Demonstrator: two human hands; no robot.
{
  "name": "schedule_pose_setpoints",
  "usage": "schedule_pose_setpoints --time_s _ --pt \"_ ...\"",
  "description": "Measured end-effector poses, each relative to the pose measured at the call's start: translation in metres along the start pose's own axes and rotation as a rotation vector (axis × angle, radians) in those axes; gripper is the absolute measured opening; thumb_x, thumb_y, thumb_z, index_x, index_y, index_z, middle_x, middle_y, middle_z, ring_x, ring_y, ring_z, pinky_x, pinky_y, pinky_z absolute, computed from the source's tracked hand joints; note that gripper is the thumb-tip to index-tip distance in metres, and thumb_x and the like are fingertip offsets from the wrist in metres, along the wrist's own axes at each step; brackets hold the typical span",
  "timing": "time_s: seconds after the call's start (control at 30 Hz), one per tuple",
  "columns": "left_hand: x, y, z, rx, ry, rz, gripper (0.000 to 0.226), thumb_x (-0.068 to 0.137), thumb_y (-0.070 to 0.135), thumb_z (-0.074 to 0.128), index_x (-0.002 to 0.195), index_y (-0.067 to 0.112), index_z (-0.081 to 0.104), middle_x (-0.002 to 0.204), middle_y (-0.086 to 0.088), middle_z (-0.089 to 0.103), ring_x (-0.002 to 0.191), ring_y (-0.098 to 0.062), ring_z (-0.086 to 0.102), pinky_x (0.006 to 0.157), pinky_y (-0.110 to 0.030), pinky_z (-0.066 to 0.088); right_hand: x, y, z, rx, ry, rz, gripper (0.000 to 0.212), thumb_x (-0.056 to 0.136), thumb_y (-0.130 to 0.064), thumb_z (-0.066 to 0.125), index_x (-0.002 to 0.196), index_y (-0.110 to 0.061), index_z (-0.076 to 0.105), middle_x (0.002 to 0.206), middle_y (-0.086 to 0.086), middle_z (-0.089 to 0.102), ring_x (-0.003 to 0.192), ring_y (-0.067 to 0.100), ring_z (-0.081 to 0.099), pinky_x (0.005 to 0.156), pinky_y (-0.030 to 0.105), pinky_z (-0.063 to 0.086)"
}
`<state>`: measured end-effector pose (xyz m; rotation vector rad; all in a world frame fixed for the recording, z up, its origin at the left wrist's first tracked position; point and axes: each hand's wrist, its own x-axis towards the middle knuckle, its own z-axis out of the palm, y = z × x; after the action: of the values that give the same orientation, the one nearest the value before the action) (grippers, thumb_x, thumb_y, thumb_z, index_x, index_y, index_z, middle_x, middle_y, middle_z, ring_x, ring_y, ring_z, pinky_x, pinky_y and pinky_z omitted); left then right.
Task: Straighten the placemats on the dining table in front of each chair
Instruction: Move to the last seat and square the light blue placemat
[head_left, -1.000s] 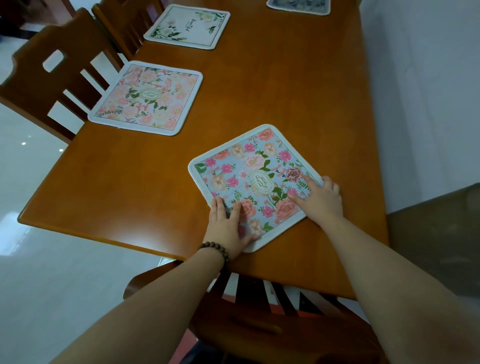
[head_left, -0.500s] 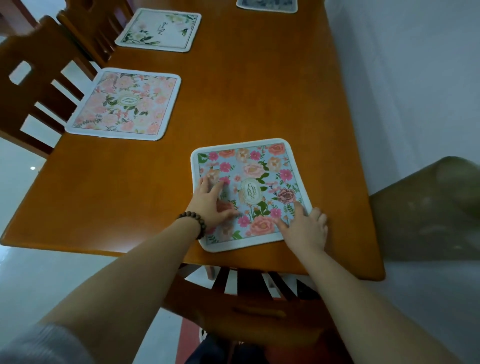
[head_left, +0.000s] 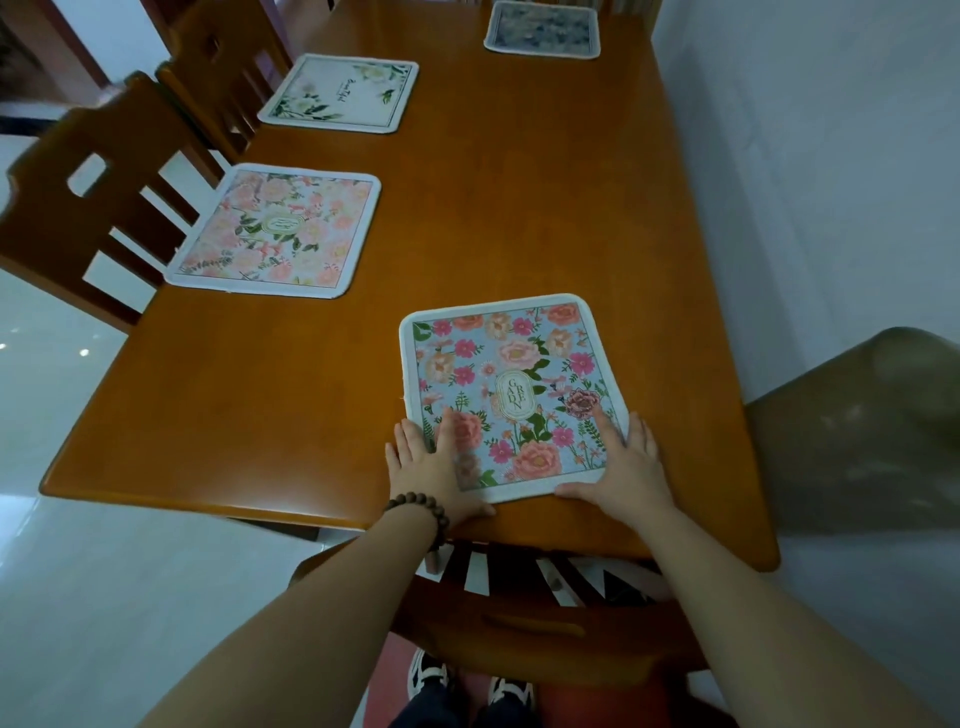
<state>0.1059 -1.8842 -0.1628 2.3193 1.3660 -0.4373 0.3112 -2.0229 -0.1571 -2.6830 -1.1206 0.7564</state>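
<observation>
A blue floral placemat (head_left: 506, 384) lies near the front edge of the wooden dining table (head_left: 519, 208), its edges roughly parallel to the table's edge. My left hand (head_left: 434, 467) rests flat on its near left corner, fingers spread. My right hand (head_left: 628, 467) presses flat on its near right corner, thumb along the front edge. A pink floral placemat (head_left: 278, 231) sits at the left side. A white leafy placemat (head_left: 340, 93) lies further back on the left. A dark grey-blue placemat (head_left: 543, 28) sits at the far end.
A wooden chair (head_left: 519, 613) stands tucked under the table's near edge, just below my hands. Two more wooden chairs (head_left: 98, 192) line the left side. A white wall runs along the right. My shoes show on the floor beneath.
The blue floral placemat has turned from a diamond-like tilt to lie square with the table edge. Both hands slid to its near corners.
</observation>
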Motion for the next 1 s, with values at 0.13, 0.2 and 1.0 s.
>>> schedule_pose_setpoints --time_s 0.13,0.2,1.0 --pt "0.009 -0.01 -0.01 -0.097 0.019 0.077 0.139 0.054 0.067 0.077 0.142 0.038 -0.027 0.156 -0.021 -0.011 0.144 -0.033 -0.014 0.115 -0.045 -0.006 -0.007 -0.002 0.002 -0.032 0.023 0.042 0.125 0.05 -0.082 0.065 0.148 -0.037 0.003 0.157 0.014 -0.003 0.142 0.033 0.0 0.113 0.048 0.017" --pt "0.013 -0.011 -0.014 -0.095 0.005 0.103 0.139 0.054 0.066 0.078 0.143 0.039 -0.025 0.157 -0.018 -0.012 0.144 -0.031 -0.015 0.115 -0.044 -0.005 -0.012 -0.004 0.004 -0.049 0.035 0.075 0.124 0.051 -0.082 0.065 0.149 -0.035 0.005 0.157 0.015 0.0 0.142 0.034 0.003 0.112 0.048 0.019" --pt "-0.028 -0.011 -0.02 -0.207 -0.173 0.128 0.134 0.061 0.04 0.087 0.148 0.035 -0.014 0.152 -0.009 -0.032 0.143 -0.027 -0.019 0.117 -0.041 0.015 -0.058 -0.019 0.006 -0.151 -0.056 0.17 0.11 0.058 -0.058 0.08 0.143 -0.027 0.017 0.139 0.016 0.025 0.126 0.032 0.025 0.1 0.041 0.035"
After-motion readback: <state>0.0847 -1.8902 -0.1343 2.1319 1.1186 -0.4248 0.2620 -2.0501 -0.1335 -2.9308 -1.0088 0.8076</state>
